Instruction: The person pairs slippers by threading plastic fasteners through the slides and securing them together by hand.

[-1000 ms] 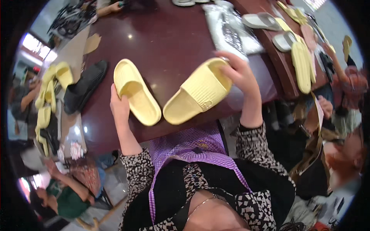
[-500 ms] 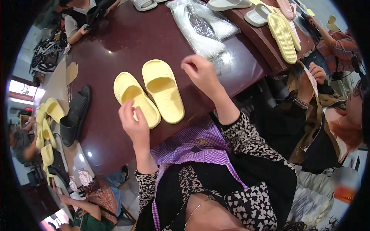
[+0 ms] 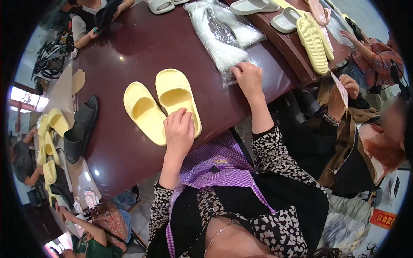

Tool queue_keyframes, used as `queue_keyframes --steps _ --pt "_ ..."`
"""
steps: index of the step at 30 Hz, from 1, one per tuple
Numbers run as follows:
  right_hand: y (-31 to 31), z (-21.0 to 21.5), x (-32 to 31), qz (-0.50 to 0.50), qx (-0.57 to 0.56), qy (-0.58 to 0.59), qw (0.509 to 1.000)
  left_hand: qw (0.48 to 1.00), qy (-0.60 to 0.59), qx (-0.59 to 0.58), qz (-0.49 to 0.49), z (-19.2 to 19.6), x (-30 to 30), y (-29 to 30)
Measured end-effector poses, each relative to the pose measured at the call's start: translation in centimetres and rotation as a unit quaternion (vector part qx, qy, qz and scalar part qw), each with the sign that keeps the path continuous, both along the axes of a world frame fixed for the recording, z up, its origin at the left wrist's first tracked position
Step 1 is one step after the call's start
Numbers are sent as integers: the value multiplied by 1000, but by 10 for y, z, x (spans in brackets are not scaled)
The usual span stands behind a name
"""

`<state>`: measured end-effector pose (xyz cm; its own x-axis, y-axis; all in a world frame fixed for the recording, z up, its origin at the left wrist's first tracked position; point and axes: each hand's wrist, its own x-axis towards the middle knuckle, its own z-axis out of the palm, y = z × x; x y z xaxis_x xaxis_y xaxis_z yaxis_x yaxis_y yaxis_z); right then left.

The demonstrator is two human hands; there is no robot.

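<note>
Two yellow slide sandals lie side by side on the dark red table: the left slide [image 3: 143,112] and the right slide [image 3: 175,88], toes pointing away from me. My left hand [image 3: 179,131] is over the heel end of the right slide, fingers loosely bent and slightly apart, with nothing visible in them. My right hand [image 3: 248,78] is at the near end of a clear plastic bag [image 3: 215,47] holding bundles of fine white strands. Its fingers are curled in and the fingertips meet the bag's edge; what they pinch, if anything, is too small to make out.
Black slides [image 3: 81,129] and several yellow slides [image 3: 58,120] lie at the left. Grey slides [image 3: 254,6], an upturned yellow slide [image 3: 313,45] and a pink slide [image 3: 318,12] rest at the far right. Co-workers are around the table; one close on my right holds a pale strip [image 3: 340,90].
My left hand has moved right, from the left slide to the right slide's heel. My right hand has moved right to the plastic bag's near end. Both slides stay nearly in place.
</note>
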<state>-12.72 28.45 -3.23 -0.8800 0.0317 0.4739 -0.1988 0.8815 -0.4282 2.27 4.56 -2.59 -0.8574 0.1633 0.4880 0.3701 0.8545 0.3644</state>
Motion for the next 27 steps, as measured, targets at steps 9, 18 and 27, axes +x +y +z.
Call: queue_keyframes --steps 9,18,27 --pt "-11 -1 -9 1 -46 40 998 1000 -6 8 14 6 -1 2" --pt "-12 -9 -13 -9 12 10 1000 1000 -7 9 9 4 0 0" --pt "-2 -5 6 -7 34 -20 999 1000 -4 14 -5 3 2 -4"
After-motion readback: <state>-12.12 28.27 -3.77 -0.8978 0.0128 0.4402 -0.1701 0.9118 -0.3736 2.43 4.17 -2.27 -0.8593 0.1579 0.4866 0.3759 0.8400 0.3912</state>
